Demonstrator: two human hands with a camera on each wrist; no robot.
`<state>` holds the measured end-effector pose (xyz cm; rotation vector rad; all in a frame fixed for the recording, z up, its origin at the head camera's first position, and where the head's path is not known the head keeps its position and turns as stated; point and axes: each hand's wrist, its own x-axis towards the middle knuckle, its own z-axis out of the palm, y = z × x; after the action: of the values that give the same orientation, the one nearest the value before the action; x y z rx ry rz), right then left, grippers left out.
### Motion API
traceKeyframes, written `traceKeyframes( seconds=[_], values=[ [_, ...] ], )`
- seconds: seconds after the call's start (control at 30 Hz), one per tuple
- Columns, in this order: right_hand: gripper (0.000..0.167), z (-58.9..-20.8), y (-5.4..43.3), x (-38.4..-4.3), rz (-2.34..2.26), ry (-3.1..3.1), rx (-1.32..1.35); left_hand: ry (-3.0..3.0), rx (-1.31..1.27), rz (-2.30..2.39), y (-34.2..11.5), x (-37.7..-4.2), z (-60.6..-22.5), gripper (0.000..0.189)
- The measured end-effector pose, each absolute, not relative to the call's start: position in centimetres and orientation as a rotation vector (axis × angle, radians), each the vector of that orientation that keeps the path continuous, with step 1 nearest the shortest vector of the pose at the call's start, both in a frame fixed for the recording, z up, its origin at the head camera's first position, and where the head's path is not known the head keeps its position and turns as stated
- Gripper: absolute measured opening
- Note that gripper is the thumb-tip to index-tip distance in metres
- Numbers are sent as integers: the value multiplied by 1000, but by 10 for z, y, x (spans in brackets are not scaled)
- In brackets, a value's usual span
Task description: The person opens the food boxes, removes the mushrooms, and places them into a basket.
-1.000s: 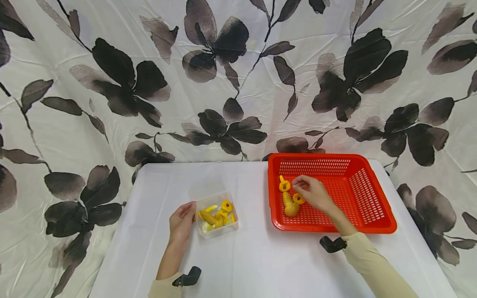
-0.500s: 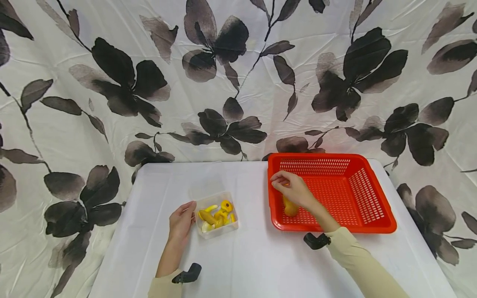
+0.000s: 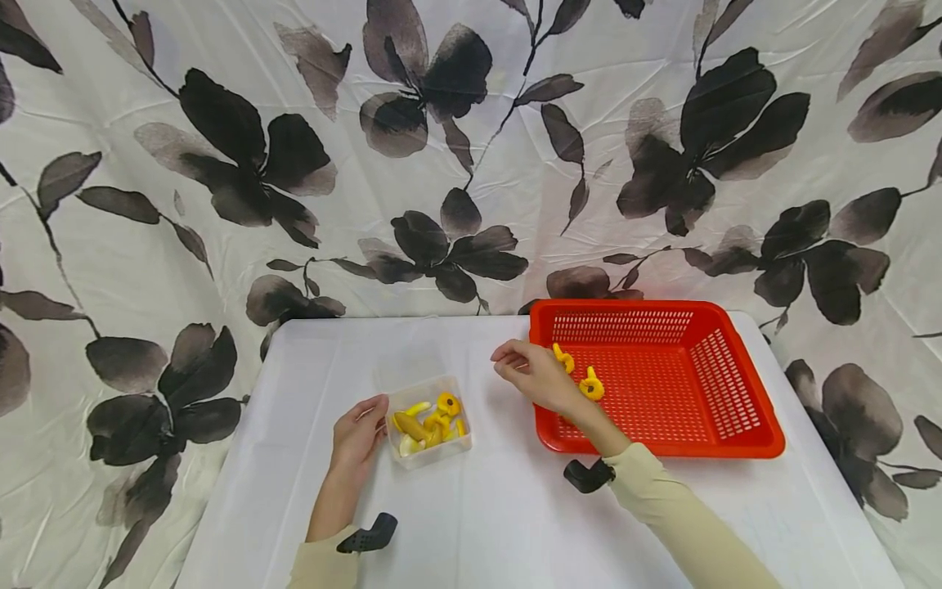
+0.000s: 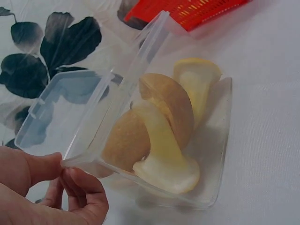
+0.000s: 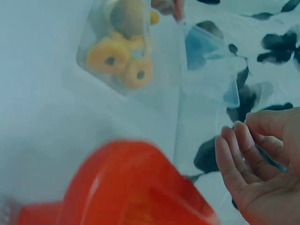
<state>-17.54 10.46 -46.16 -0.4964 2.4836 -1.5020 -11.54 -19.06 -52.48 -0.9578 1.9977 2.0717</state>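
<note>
My left hand pinches the near-left edge of a clear plastic container between thumb and fingers. Inside the container lie several yellow and tan mushroom-shaped pieces, some with a dark-centred ring end. Its lid is folded back on the far side. My right hand hovers over the left rim of a red perforated basket, fingertips past the rim toward the container. Its fingers are loosely bent, with nothing seen between them. Two yellow ring-ended pieces show in the basket; the right hand and forearm hide part of its left side.
A white cloth-covered table carries the container and the basket, with a gap between them. Behind the table hangs a white curtain with dark flowers. Both wrists wear black cameras.
My right hand has moved left, from above the pieces in the basket to over its left rim. The left hand and the container have stayed put.
</note>
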Motion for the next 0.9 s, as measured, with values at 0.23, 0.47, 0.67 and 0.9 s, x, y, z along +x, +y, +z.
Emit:
traceKeyframes(
  seconds=[0.23,0.47,0.67,0.9],
  values=[
    [19,-465,80,-174,-1481,2439,-572,1999,-969,2064,-191,-115,-523,43],
    [15,-472,59,-170,-1477,2410,-672,1986,-965,2086,-191,-116,-523,42],
    [14,-477,39,-168,-1490,2347,-732,1978,-970,2096,-191,-116,-523,41],
    [14,-488,20,-164,-1442,2308,-767,1988,-987,2084,-190,-117,-524,41]
  ],
)
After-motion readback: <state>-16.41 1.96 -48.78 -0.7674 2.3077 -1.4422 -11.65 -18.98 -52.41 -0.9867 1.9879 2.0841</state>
